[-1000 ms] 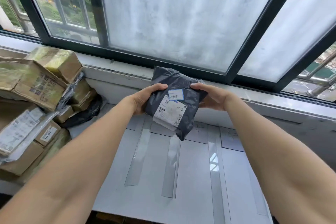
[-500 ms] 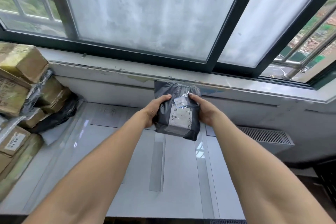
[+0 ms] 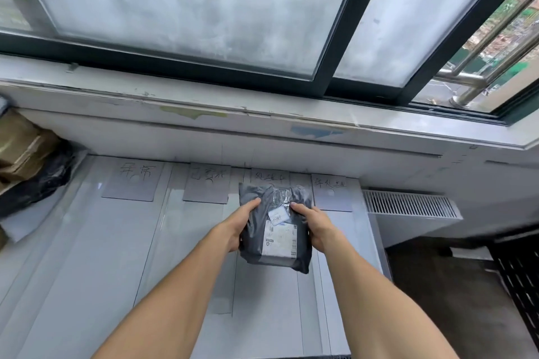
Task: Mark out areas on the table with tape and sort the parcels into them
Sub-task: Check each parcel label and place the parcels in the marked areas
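Observation:
A dark grey plastic parcel [image 3: 275,213] with a white shipping label is held over the white table [image 3: 87,256]. My left hand [image 3: 239,223] grips its left edge and my right hand [image 3: 313,226] grips its right edge. The parcel hangs over the third taped lane from the left, below a handwritten label sheet [image 3: 269,176] it partly covers. Clear tape strips [image 3: 172,213] divide the table into lanes. Further label sheets lie at the far edge, one at the left [image 3: 132,181], one in the second lane [image 3: 208,183] and one at the right [image 3: 331,192].
A heap of brown cardboard parcels [image 3: 20,148] and a black bag [image 3: 35,183] sits at the table's left end. A window sill and dark-framed window run behind. A white vent grille [image 3: 408,204] lies right of the table, dark floor beyond it.
The parcel has come down and to the right, from in front of the window sill to low over the third lane. The view has swung right, so most of the parcel heap is out of frame.

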